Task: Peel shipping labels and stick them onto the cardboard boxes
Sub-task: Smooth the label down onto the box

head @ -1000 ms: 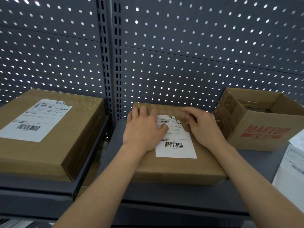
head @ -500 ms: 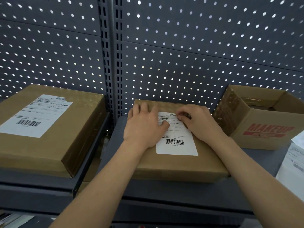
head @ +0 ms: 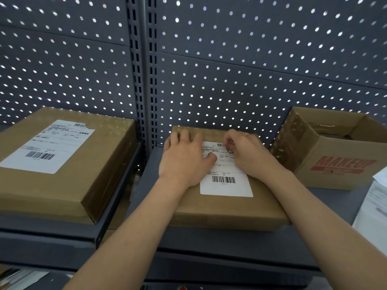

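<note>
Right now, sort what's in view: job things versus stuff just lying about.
Job:
middle box
shipping label on it
left hand
right hand
labelled left box

Lying about:
open MAKEUP box
papers at the right edge

Three cardboard boxes [head: 62,195] [head: 219,212] [head: 314,176], two labels [head: 45,147] [head: 226,186] and two hands [head: 184,162] [head: 249,155] are in view.

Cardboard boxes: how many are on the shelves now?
3: labelled box on the left, middle box being labelled, open MAKEUP box on the right. Others may be hidden below.
</note>
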Action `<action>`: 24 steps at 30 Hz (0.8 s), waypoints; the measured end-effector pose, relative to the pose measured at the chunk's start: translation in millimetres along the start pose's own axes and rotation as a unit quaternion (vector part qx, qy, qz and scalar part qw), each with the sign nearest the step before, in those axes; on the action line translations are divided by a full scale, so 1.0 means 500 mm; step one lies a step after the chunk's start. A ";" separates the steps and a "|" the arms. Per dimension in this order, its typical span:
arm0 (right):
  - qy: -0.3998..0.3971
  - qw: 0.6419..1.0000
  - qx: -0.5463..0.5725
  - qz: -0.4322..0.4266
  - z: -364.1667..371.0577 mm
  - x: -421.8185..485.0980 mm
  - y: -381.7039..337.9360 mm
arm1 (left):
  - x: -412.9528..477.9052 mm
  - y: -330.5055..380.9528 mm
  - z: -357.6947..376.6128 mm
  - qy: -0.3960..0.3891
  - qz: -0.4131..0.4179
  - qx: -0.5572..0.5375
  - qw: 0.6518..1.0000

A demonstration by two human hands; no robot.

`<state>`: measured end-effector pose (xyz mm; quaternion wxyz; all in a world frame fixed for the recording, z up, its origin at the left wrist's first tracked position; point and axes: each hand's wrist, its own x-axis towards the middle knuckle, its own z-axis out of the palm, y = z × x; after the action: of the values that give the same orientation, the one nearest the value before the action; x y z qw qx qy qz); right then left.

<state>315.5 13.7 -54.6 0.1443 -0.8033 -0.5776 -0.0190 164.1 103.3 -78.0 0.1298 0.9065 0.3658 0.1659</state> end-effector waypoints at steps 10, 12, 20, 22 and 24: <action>0.057 0.995 0.076 0.020 0.005 -0.019 0.033 | 0.000 -0.001 -0.001 0.001 0.003 -0.002 1.000; 0.046 0.997 0.066 0.012 0.005 -0.018 0.038 | 0.001 -0.001 -0.001 0.003 0.004 -0.001 1.000; 0.053 0.998 -0.005 -0.030 0.001 -0.009 0.031 | 0.001 -0.002 0.002 0.011 0.004 -0.004 1.000; 0.056 0.998 -0.011 -0.030 0.004 -0.013 0.031 | 0.000 -0.001 0.002 0.011 0.005 -0.002 1.000; 0.058 0.998 -0.003 -0.023 0.004 -0.016 0.031 | 0.000 0.000 0.002 0.010 0.005 -0.001 1.000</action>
<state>327.1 2.5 -61.4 0.1744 -0.7880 -0.5862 -0.0709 164.6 103.3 -79.1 0.1265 0.9066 0.3622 0.1757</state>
